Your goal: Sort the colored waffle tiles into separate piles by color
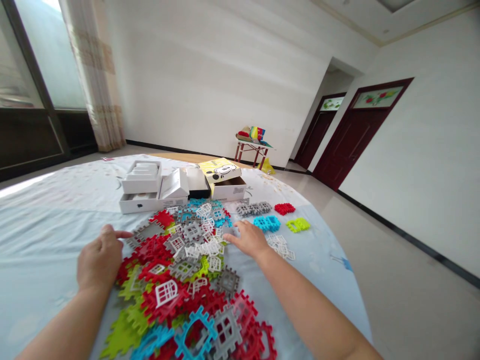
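My left hand (98,260) is at the left edge of a heap of plastic interlocking pieces, index finger stretched toward a grey square frame (150,229); its other fingers are curled and partly hidden. On the heap's far right side, my right hand (249,240) has thumb and fingers around a small grey piece (229,231), blurred. The heap mixes red pieces (153,250), lime green pieces (122,332), blue frames (195,334), grey window pieces (227,331) and white window inserts (166,293).
Beyond the right hand lie separate groups: grey pieces (255,208), blue pieces (267,223), red pieces (284,208), green pieces (298,225) and white inserts (281,247). White boxes (139,204) and a yellow-lidded box (220,170) stand behind the heap on the cloth-covered table (41,240).
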Demonstrator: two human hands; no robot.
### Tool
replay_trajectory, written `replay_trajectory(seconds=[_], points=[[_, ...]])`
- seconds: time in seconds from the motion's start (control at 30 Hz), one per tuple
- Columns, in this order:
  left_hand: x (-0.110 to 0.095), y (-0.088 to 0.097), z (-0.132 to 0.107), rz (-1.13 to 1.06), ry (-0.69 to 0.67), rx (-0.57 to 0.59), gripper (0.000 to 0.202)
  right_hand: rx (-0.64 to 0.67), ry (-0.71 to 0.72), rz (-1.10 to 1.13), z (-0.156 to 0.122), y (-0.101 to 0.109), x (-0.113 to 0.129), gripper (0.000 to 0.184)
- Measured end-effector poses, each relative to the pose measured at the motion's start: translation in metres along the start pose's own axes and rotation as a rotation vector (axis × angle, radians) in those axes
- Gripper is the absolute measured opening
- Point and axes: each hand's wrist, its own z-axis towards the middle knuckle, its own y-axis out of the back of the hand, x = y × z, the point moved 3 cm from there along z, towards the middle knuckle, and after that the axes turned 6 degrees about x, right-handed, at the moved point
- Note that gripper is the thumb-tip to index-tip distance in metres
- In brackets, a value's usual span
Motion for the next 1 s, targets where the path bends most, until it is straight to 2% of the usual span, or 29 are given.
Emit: replay_trajectory(seconds=[0.07, 0.2, 0.33, 0.43, 0.53, 0.63, 0.73, 0.87, 1.0], points=[[-0.003, 0.002, -0.002, -0.023, 0.051, 0.014, 0.059, 0.026, -0.032, -0.055, 0.001, -0.005, 0.004, 0.053], [-0.01, 0.005, -0.006, -0.028, 0.102, 0.026, 0.056, 0.03, -0.054, -0.07, 0.004, -0.012, 0.009, 0.047], [-0.011, 0.005, -0.006, -0.014, 0.105, 0.035, 0.056, -0.028, -0.037, 0.043, 0.008, 0.002, -0.002, 0.046], [-0.007, 0.004, -0.004, 0.006, 0.111, 0.048, 0.056, -0.141, -0.046, 0.111, 0.017, 0.024, -0.028, 0.046], [-0.005, 0.004, -0.002, 0.019, 0.111, 0.027, 0.055, -0.245, -0.163, 0.099, 0.031, 0.043, -0.073, 0.045], [-0.004, 0.002, -0.002, 0.03, 0.105, 0.037, 0.056, -0.244, -0.319, 0.058, 0.046, 0.05, -0.121, 0.045], [-0.004, 0.002, -0.002, 0.031, 0.115, 0.041, 0.058, -0.205, -0.442, 0.01, 0.059, 0.047, -0.157, 0.045], [-0.007, 0.004, -0.005, 0.018, 0.119, 0.031, 0.059, -0.163, -0.497, -0.003, 0.073, 0.039, -0.175, 0.044], [-0.01, 0.005, -0.006, -0.006, 0.097, 0.024, 0.058, -0.152, -0.504, -0.023, 0.077, 0.036, -0.169, 0.049]])
